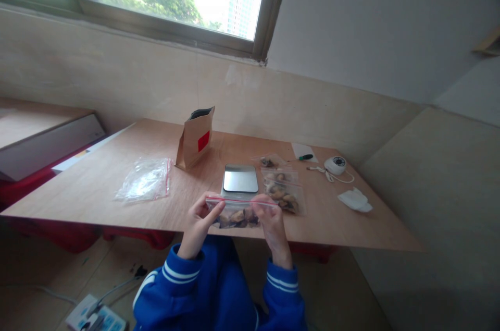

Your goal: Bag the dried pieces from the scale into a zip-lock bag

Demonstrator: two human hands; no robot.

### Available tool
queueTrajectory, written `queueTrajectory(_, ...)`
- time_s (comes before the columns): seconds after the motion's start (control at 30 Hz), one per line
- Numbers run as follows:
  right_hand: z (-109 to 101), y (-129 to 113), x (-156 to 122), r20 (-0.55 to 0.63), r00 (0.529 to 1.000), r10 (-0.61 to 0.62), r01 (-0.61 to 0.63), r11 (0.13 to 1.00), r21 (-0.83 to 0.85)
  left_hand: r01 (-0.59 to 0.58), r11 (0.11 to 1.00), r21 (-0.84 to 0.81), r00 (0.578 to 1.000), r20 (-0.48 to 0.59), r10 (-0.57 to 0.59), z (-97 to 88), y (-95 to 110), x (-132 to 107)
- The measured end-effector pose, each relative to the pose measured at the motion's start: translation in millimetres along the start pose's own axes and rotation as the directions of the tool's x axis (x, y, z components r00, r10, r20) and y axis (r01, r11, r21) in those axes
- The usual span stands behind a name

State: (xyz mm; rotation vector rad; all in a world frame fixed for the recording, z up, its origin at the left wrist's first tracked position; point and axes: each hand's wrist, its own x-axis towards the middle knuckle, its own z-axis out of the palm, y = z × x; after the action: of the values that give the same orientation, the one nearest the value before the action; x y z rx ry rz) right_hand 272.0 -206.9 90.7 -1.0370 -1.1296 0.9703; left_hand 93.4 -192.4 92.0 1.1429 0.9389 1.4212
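Note:
Both my hands hold a clear zip bag [237, 212] with a red seal strip and dark brown pieces inside, just over the table's front edge. My left hand [200, 222] pinches its top left corner. My right hand [271, 221] pinches the top edge towards the right. Behind the bag lies a small digital scale [239, 179] with a shiny plate. To the right of the scale lie more filled zip bags [284, 188]. A brown paper pouch [195, 138] with a red label stands open further back.
A pile of empty zip bags [145, 180] lies on the left of the wooden table [97, 180]. At back right are a pen [305, 157], a small white round device [335, 164] with a cord, and a crumpled tissue [354, 199]. A power strip [96, 318] sits on the floor.

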Motion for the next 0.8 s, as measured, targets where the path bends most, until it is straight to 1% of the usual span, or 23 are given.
queueTrajectory(0.13,2.2,-2.5,1.0,-0.010,0.999,-0.044,0.044,0.999,-0.007,0.007,1.000,0.015,1.000,-0.006,-0.007,1.1,3.5,-0.9)
queueTrajectory(0.23,3.0,-5.2,1.2,-0.019,0.996,-0.086,0.085,0.995,-0.057,0.011,0.999,0.053,0.998,-0.056,-0.008,2.2,6.3,-2.7)
queueTrajectory(0.4,2.1,-7.3,0.6,-0.033,0.982,-0.184,0.178,0.975,-0.132,-0.049,0.990,0.132,0.988,-0.137,0.068,4.9,9.0,-6.2)
queueTrajectory(0.5,1.6,-6.8,0.5,-0.036,0.985,-0.169,0.164,0.980,-0.112,-0.062,0.990,0.130,0.986,-0.148,0.081,7.6,9.3,-6.8)
queueTrajectory(0.57,1.2,-6.2,0.7,-0.038,0.992,-0.123,0.120,0.989,-0.084,-0.041,0.994,0.099,0.990,-0.128,0.054,8.8,9.0,-6.2)
queueTrajectory(0.67,-0.2,-5.5,0.6,-0.036,0.998,-0.053,0.052,0.998,-0.044,-0.002,0.998,0.070,0.999,-0.048,0.005,7.6,8.0,-4.3)
queueTrajectory(0.8,-2.3,-5.8,-0.7,0.008,1.000,0.003,-0.003,1.000,-0.013,-0.022,0.993,0.117,0.999,0.039,0.018,3.0,7.9,-2.0)
